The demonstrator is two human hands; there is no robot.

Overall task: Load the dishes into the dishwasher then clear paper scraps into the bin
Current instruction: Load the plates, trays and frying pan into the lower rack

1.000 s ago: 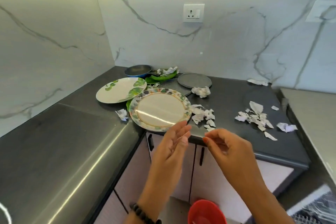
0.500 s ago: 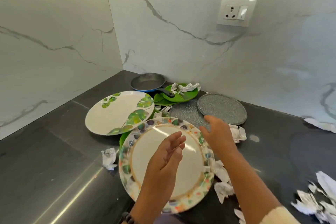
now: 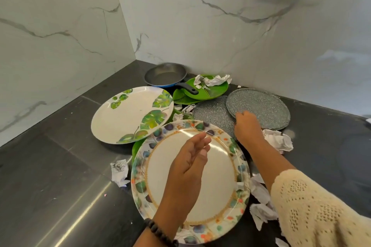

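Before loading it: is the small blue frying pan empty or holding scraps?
Empty: the small blue frying pan shows only its bare grey inside.

Your right hand has reached forward from the counter edge to the near rim of the grey speckled plate, at one o'clock from the floral-rimmed plate; your left hand now hovers above that floral plate.
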